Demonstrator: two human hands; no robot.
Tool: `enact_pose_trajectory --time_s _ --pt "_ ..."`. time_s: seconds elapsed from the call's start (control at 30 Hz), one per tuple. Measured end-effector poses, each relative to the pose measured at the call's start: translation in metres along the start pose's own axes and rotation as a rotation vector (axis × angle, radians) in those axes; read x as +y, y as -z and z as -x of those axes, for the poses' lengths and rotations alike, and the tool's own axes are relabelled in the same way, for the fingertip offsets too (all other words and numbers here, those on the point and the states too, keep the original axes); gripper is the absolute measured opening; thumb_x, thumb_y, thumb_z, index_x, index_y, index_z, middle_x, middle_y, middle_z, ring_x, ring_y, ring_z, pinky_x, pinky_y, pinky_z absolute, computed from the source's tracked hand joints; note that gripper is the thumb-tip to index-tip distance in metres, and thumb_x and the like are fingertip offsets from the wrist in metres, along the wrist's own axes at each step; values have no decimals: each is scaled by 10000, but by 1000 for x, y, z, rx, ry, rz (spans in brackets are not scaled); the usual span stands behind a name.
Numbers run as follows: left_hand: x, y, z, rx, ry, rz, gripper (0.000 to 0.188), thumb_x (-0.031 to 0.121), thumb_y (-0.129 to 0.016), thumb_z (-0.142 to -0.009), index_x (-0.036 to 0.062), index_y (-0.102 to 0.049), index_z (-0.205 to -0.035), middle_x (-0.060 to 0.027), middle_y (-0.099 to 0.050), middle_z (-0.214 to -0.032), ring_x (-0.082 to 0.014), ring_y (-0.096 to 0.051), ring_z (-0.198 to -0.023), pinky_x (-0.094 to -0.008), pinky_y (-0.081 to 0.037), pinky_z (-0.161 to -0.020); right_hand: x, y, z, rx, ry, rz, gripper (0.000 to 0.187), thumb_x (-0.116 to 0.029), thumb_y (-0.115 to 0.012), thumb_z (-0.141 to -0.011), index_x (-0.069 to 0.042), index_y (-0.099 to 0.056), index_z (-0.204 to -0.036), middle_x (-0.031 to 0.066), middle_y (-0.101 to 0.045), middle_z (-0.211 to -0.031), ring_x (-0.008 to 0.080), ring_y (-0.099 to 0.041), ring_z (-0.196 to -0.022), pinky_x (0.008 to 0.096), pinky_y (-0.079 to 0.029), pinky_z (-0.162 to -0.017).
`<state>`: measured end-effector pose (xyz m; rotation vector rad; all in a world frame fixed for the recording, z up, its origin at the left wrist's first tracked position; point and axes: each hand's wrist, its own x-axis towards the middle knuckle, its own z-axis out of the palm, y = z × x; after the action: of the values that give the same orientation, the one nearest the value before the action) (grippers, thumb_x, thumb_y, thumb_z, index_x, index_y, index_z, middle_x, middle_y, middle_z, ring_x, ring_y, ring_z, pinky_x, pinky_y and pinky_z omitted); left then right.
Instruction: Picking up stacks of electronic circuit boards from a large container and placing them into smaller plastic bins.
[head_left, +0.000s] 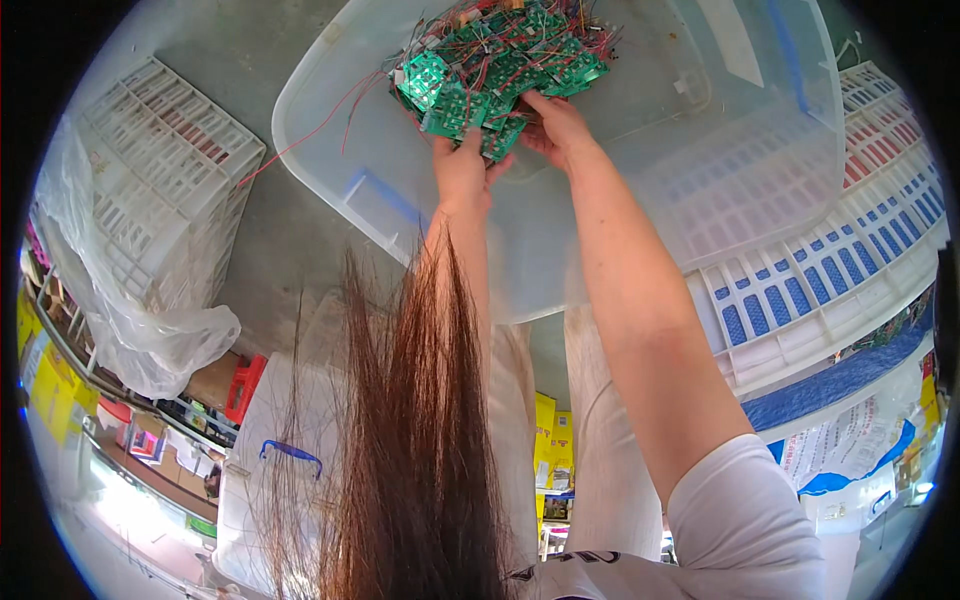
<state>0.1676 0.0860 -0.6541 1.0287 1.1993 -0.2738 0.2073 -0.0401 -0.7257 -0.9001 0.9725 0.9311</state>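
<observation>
Draping at 9 o'clock: clear bag (155, 340), against white crate (175, 150) at 10. At 8: white box (250, 510), blue handle (292, 451). Left hand (462, 178) at 12, clamped on near edge of wired green boards (505, 78). Boards at 12, in or above clear tub (640, 170); cannot tell which. Right hand (558, 128) at 1, clamped on same boards. 2nd white crate (790, 335) at 3, blue showing through slots.
</observation>
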Motion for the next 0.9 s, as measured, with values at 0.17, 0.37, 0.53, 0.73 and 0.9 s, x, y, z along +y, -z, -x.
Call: enact_pose_trajectory --time_s 0.17,0.37,0.53,0.73,0.9 --pt "1 3 2 72 15 -3 291 125 -442 -964 103 -410 -1252 -80 -587 -1114 -206 -651 -847 -367 -602 -586 -1 -10 7 22 5 48 234 -297 -620 -894 -141 -575 -1063 22 -663 -957 155 -628 -800 293 -518 -646" --pt "-4 0 -4 75 -21 -92 341 51 -543 -896 58 -442 -1222 -87 -599 -1092 -217 -649 -859 -348 -595 -571 5 2 -6 -43 40 83 231 -163 -667 -831 -110 -596 -1044 33 -671 -959 176 -653 -807 303 -526 -634" --pt "-6 -5 -2 254 -180 -520 467 -22 -628 -791 1 -456 -1224 -138 -608 -1098 -263 -643 -943 -360 -591 -610 10 -9 1 -29 269 284 232 -87 -677 -764 -50 -641 -990 60 -682 -924 180 -655 -771 315 -538 -621" --pt "-15 -10 -26 344 -266 -665 534 -14 -642 -747 -27 -445 -1244 -201 -603 -1104 -311 -626 -1003 -421 -516 -834 30 -16 -15 64 293 111 259 -83 -674 -763 -39 -633 -1015 75 -671 -937 212 -650 -801 333 -535 -627" --pt "-4 -10 -7 252 -91 -129 614 -1 -603 -757 -27 -367 -1323 -225 -522 -1232 -366 -563 -1099 -467 -442 -936 19 -9 -8 74 92 -62 314 -68 -580 -839 -51 -543 -1151 106 -644 -1029 275 -648 -905 417 -558 -707"
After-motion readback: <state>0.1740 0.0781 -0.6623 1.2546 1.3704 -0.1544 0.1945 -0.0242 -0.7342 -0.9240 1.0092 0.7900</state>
